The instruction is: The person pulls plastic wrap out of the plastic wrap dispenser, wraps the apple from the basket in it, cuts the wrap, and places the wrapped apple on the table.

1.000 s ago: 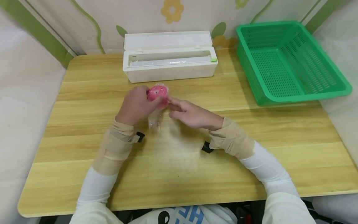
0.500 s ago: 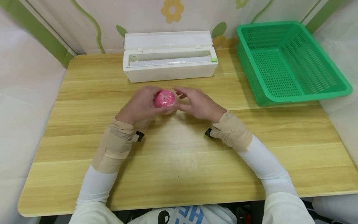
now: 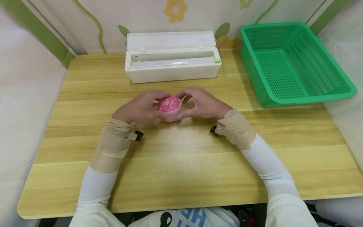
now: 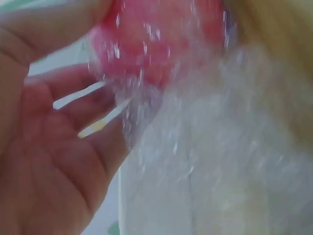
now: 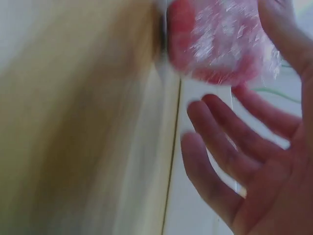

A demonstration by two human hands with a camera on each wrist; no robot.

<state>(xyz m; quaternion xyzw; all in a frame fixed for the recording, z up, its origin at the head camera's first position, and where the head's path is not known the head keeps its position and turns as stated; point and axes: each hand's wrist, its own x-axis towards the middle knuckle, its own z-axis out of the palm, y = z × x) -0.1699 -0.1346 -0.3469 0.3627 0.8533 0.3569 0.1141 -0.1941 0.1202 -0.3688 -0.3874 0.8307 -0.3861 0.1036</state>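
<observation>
A pinkish-red apple [image 3: 169,104] wrapped in clear plastic film is held between the two hands, near the middle of the table. My left hand [image 3: 139,107] grips its left side, thumb in front and fingers behind. From the other side, my right hand [image 3: 207,105] holds it between the thumb and forefinger, while its other fingers are spread below the fruit in the right wrist view. A loose tail of crumpled plastic film [image 4: 215,142] hangs off the apple in the left wrist view.
Behind the hands stands a white film dispenser [image 3: 173,72], lid up, with a film roll [image 3: 173,62] inside and a green tab at its right end. A green plastic basket [image 3: 256,80] is at the back right of the wooden table [image 3: 181,164].
The apple has moved right and slightly toward the person. My right hand's fingers, bunched at its side a second ago, have spread to hold it between thumb and forefinger.
</observation>
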